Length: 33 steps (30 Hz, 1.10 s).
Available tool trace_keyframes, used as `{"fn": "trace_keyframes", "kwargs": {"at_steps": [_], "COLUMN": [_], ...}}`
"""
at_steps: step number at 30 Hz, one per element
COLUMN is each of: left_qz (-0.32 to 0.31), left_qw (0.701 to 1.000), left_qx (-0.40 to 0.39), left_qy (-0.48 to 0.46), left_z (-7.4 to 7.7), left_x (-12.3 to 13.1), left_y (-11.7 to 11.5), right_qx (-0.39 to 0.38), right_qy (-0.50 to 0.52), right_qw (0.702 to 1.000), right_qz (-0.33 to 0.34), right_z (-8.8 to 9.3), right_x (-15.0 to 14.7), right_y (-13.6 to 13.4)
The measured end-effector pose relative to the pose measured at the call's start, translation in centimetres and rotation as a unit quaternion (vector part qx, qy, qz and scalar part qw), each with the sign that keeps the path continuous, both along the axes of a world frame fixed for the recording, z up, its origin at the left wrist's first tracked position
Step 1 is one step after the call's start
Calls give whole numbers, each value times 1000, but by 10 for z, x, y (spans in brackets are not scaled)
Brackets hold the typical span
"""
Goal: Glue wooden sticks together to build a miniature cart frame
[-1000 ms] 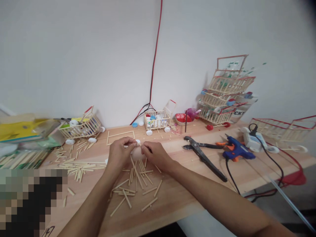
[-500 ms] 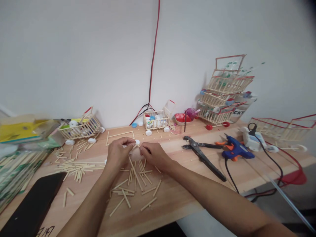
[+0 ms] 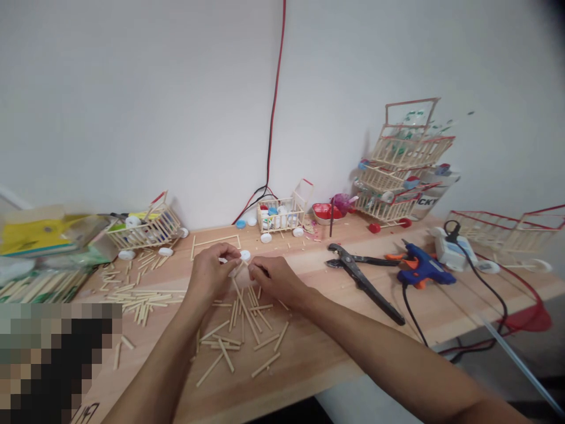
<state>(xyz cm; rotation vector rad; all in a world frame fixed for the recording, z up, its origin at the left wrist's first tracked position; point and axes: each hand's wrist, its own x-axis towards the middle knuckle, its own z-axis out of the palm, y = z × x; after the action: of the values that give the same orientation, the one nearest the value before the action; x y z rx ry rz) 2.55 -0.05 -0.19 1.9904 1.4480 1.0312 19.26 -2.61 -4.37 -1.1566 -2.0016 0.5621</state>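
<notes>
My left hand (image 3: 212, 272) is closed, thumb and fingers pinching what looks like a short pale wooden stick (image 3: 240, 266). Close beside it, my right hand (image 3: 274, 277) is closed too, its fingertips at the other side of that stick; a small dark bit shows between its fingers, too small to name. Just behind the fingertips lies a white round cap (image 3: 245, 255). Below both hands, cut wooden sticks (image 3: 226, 355) are scattered on the wooden table (image 3: 309, 365). A rectangular stick frame (image 3: 216, 240) lies flat behind my left hand.
Pliers (image 3: 362, 281) and a blue glue gun (image 3: 424, 266) with its cord lie to the right. Small stick carts stand along the wall: one at left (image 3: 145, 231), one in the middle (image 3: 281, 217), several stacked at right (image 3: 391, 206). More cut sticks (image 3: 143, 300) lie left.
Both hands stay almost in place, with only slight finger movement at the stick. The lower left corner, where a black flat object showed, is now blurred into blocks.
</notes>
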Motion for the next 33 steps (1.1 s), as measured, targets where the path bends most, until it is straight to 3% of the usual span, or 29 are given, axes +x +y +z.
{"fn": "trace_keyframes", "kwargs": {"at_steps": [14, 23, 30, 33], "left_qz": [-24, -52, -6, 3], "left_qw": [1000, 986, 974, 974], "left_qx": [0, -65, -131, -113], "left_qy": [6, -142, -187, -196], "left_z": [-1, -3, 5, 6], "left_x": [-3, -3, 2, 1], "left_y": [1, 3, -5, -5], "right_qx": [-6, 6, 3, 1], "right_qy": [1, -1, -2, 0], "right_qw": [1000, 1000, 1000, 1000], "right_qz": [3, 5, 5, 4], "right_z": [0, -3, -2, -1], "right_x": [0, 1, 0, 0], "right_y": [-1, 0, 0, 0]}}
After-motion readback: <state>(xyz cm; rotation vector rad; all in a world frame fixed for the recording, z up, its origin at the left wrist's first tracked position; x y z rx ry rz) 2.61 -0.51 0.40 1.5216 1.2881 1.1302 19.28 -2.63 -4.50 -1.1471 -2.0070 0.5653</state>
